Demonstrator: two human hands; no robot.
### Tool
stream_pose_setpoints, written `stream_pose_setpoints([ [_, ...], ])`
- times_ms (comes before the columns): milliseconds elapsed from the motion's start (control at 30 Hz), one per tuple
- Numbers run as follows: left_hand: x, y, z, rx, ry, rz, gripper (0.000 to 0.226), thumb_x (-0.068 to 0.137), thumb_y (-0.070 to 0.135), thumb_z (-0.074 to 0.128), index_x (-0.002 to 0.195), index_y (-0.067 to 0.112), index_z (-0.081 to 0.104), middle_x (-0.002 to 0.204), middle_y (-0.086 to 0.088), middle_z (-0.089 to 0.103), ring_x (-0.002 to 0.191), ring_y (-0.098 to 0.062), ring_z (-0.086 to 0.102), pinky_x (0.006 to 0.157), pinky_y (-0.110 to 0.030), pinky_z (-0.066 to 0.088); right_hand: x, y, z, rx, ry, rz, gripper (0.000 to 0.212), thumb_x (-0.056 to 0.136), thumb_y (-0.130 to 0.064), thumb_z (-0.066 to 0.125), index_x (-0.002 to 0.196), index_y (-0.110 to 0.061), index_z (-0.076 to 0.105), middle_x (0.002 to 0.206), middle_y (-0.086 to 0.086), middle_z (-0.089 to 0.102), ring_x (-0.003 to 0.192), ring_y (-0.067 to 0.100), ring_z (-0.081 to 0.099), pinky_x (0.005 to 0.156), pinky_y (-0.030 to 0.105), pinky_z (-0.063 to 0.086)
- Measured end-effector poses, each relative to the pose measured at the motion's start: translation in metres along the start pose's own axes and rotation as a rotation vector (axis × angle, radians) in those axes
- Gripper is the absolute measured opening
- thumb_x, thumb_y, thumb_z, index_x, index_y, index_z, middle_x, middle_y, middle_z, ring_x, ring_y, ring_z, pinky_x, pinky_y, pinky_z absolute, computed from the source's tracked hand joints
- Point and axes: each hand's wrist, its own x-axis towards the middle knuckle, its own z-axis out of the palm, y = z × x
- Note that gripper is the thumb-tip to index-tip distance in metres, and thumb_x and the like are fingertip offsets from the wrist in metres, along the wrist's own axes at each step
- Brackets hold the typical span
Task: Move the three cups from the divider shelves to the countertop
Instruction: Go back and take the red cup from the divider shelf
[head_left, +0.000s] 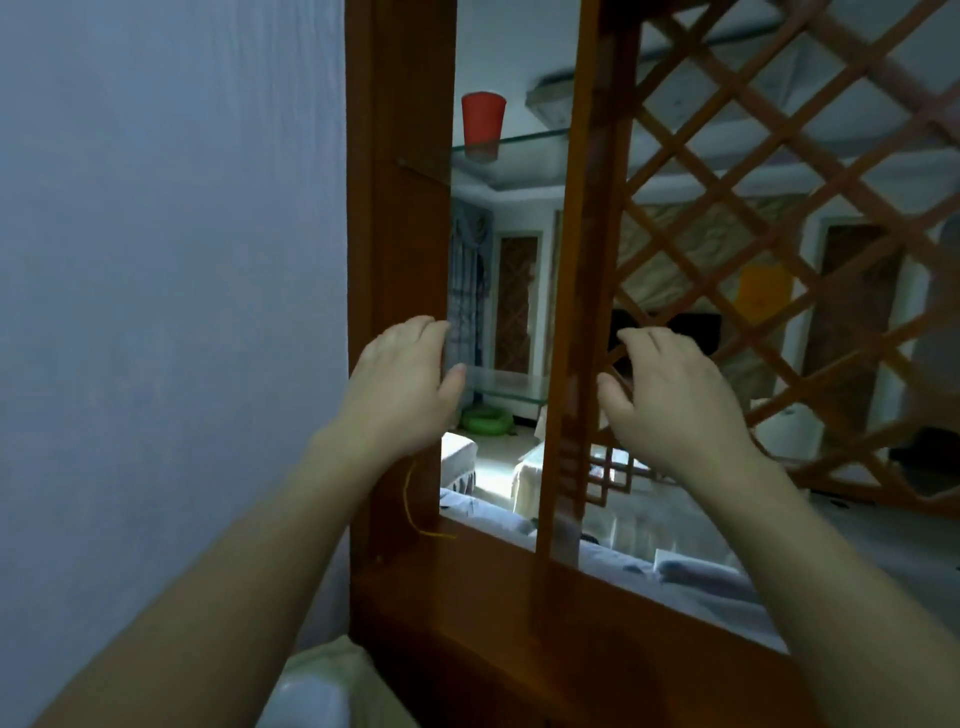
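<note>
— Head view first: what sits nearest?

— Two bare forearms rise from five and seven o'clock toward the wooden divider frame (400, 218). A thin yellow thread (413, 506) hangs on the frame's post just below the left wrist.

— And the hands?

— The left hand (402, 382) is at nine o'clock of the narrow opening, fingers loosely curled, thumb out, nothing in it. The right hand (670, 395) is at three o'clock of the middle post (569, 312), fingers likewise relaxed and bent, grasping nothing. Both hover in front of the woodwork; whether they touch it I cannot tell.

— Between them?

— The lower glass shelf (506, 387), bare where it shows.

— Farther up?

— At twelve o'clock, the upper glass shelf (519, 143) carries one red cup (483, 118), upright, toward its left end near the frame. The lattice panel (779, 208) fills the two o'clock side. Beyond the glass lies a blurred room.
</note>
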Motion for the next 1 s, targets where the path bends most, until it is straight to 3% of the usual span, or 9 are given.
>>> stream_pose_setpoints([
  [233, 0.124, 0.011, 0.012, 0.048, 0.252, -0.023, 0.054, 0.097, 0.042, 0.049, 0.145, 0.022, 0.037, 0.152, -0.001, 0.040, 0.139, -0.021, 0.036, 0.109, -0.041, 0.032, 0.128, 0.048, 0.007, 0.034, 0.206, -0.153, 0.053, 0.094, -0.040, 0.050, 0.138, -0.011, 0.043, 0.134, 0.010, 0.051, 0.123, 0.027, 0.046, 0.101, 0.042, 0.040],
  [467, 0.221, -0.005, 0.010, 0.121, 0.378, 0.004, 0.056, 0.096, 0.042, 0.049, 0.146, 0.019, 0.036, 0.151, -0.003, 0.040, 0.138, -0.024, 0.038, 0.109, -0.045, 0.035, 0.236, 0.060, 0.011, 0.048, 0.310, -0.198, 0.057, 0.094, -0.040, 0.047, 0.141, -0.010, 0.038, 0.140, 0.013, 0.046, 0.129, 0.030, 0.041, 0.103, 0.045, 0.039],
  [733, 0.316, -0.022, 0.013, 0.140, 0.477, 0.084, 0.059, 0.096, 0.044, 0.050, 0.146, 0.017, 0.035, 0.146, -0.007, 0.045, 0.131, -0.027, 0.045, 0.102, -0.043, 0.040, 0.319, 0.053, 0.021, 0.050, 0.414, -0.170, 0.052, 0.094, -0.042, 0.044, 0.137, -0.014, 0.040, 0.135, 0.011, 0.048, 0.121, 0.030, 0.045, 0.095, 0.045, 0.042],
  [1000, 0.396, -0.044, 0.021, -0.066, 0.479, 0.028, 0.068, 0.093, 0.050, 0.054, 0.149, 0.021, 0.030, 0.149, -0.008, 0.042, 0.130, -0.029, 0.047, 0.097, -0.047, 0.045, 0.359, 0.055, 0.040, 0.158, 0.502, -0.201, 0.059, 0.096, -0.041, 0.043, 0.148, -0.020, 0.026, 0.146, 0.007, 0.038, 0.130, 0.026, 0.040, 0.098, 0.041, 0.041],
])
